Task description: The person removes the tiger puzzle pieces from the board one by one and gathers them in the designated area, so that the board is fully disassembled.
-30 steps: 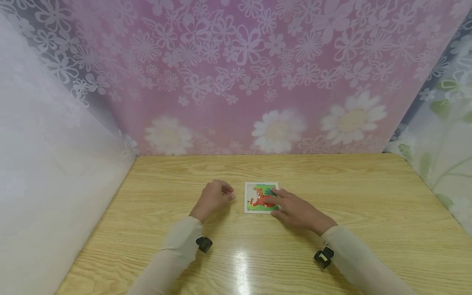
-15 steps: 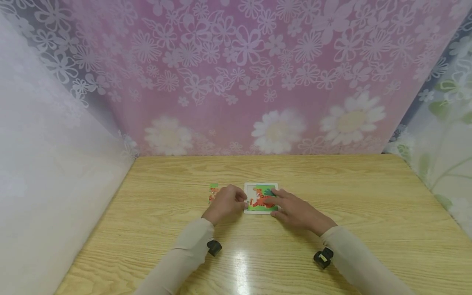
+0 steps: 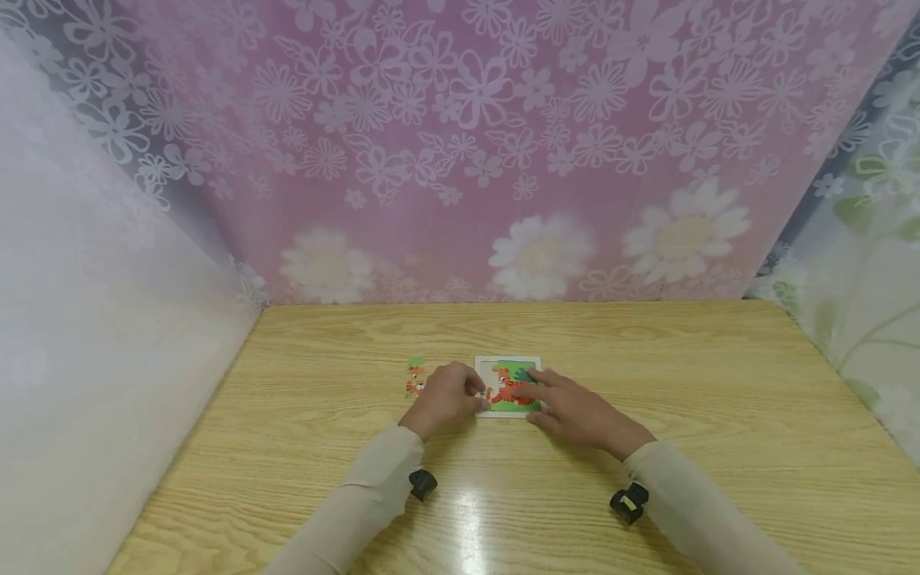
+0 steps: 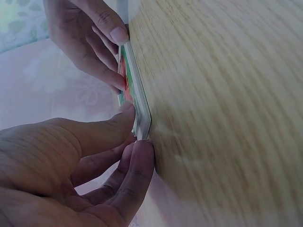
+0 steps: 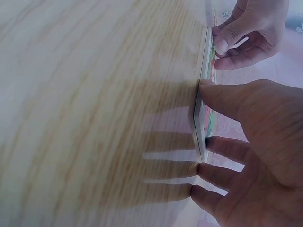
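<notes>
A small square jigsaw board (image 3: 508, 414) with a white rim and a tiger picture lies flat on the table. Its left part shows a pale gap in the picture. My left hand (image 3: 444, 397) is at the board's left edge, pinching a small puzzle piece mostly hidden by the fingers. In the left wrist view the left thumb (image 4: 111, 130) lies over the picture near a corner. My right hand (image 3: 582, 409) rests on the board's right side with spread, fairly straight fingers. Its thumb (image 5: 222, 97) touches the near edge. Loose tiger puzzle pieces (image 3: 415, 388) lie left of the board, partly behind my left hand.
The wood-grain table (image 3: 683, 359) extends around the board. A pink flowered curtain (image 3: 431, 200) hangs along its back edge, with pale sheets (image 3: 108, 319) at the sides. A black wrist camera (image 3: 629, 502) sits on my right sleeve.
My left hand has moved right, from over the loose pieces to the board's left edge, uncovering those pieces. The right hand has stayed on the board.
</notes>
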`<state>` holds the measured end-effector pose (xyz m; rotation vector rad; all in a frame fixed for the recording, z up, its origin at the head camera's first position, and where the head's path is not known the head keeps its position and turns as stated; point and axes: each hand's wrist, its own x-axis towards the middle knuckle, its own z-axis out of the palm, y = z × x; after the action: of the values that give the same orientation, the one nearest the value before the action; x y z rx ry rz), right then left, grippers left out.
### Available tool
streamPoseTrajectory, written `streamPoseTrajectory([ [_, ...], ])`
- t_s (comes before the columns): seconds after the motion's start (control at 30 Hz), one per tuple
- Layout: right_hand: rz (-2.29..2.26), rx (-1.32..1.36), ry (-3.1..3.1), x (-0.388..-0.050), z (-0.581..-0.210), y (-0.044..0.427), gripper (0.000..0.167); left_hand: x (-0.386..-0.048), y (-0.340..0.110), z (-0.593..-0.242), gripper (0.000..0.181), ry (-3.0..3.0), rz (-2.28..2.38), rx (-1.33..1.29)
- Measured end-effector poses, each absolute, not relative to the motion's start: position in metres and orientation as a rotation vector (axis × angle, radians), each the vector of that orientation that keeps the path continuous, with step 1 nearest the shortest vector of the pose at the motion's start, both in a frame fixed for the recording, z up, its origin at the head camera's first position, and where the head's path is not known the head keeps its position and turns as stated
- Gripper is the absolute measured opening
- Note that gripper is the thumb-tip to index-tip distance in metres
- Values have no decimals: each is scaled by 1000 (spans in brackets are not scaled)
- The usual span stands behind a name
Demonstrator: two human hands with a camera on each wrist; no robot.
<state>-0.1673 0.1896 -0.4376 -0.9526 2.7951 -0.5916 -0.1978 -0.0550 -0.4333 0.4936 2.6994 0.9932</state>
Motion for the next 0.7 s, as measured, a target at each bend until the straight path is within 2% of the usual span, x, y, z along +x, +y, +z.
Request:
streamPoseTrajectory([
  [0.7, -607, -955, 2798, -167, -440, 190, 43, -195, -53, -431, 16, 2706, 1014, 487],
])
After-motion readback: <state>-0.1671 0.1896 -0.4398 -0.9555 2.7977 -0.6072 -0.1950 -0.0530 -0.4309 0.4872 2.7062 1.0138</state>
